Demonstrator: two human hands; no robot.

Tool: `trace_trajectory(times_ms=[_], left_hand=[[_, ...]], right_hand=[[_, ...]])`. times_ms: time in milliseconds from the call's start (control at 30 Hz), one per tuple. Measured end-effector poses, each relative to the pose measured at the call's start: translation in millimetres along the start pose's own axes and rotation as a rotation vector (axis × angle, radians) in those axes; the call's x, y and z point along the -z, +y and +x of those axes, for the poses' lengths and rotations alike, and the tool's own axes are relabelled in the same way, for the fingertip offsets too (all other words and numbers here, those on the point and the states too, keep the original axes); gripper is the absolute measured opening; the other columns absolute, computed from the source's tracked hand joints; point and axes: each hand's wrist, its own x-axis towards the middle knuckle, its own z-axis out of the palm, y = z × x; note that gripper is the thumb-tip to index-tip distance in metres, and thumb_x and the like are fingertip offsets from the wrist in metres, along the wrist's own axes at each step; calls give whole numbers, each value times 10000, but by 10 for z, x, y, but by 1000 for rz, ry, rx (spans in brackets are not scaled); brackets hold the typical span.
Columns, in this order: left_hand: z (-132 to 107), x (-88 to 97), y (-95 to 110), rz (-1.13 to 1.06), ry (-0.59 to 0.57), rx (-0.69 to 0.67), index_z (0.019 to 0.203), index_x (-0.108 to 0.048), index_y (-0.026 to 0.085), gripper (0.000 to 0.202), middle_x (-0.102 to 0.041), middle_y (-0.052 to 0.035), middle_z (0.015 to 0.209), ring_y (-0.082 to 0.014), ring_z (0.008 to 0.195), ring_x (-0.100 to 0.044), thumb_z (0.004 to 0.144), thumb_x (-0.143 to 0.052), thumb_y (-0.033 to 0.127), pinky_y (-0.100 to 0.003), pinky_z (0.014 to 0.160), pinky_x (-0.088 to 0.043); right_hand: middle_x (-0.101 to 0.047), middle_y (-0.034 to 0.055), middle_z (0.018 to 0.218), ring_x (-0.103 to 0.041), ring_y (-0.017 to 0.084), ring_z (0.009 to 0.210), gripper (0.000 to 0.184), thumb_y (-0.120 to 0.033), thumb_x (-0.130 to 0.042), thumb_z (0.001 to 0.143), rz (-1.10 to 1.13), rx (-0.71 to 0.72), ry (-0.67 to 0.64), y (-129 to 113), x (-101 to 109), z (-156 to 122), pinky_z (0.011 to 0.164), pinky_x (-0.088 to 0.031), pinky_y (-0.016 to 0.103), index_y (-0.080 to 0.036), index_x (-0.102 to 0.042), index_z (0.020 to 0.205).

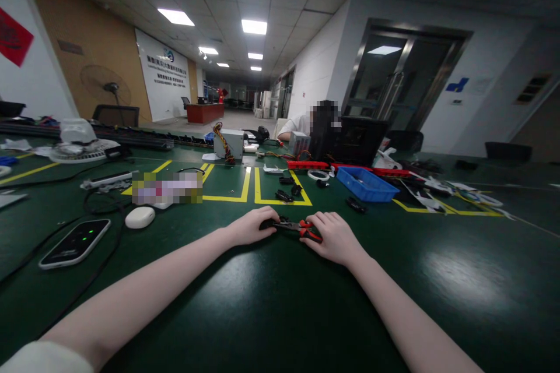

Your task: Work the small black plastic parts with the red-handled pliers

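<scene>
Both my arms reach out over a dark green table. My right hand grips the red-and-black handles of a pair of pliers, whose jaws point left. My left hand is closed around a small black part at the jaws' tip; the part is mostly hidden by my fingers. Both hands rest low on the table, just in front of yellow tape markings.
A blue tray, small black parts and a white tape roll lie beyond my hands. At left are a phone-like device, a white case and cables. A person sits behind a black computer case across the table.
</scene>
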Motion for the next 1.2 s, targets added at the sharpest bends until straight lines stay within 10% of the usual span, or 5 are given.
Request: trace_trajectory(times_ms=[1200], left_hand=[[-8,-14,-38,-18,-25,25,1162,-621,179,276,-641,-74,1126,-192,1032,-622,887,-618,195,-339,948,-499]], right_hand=[[-663,86,992,-586,235,923,358,-481,-641,815,-8,-5,78,30,5,-15,903,-363,384,-177,-599,1002]])
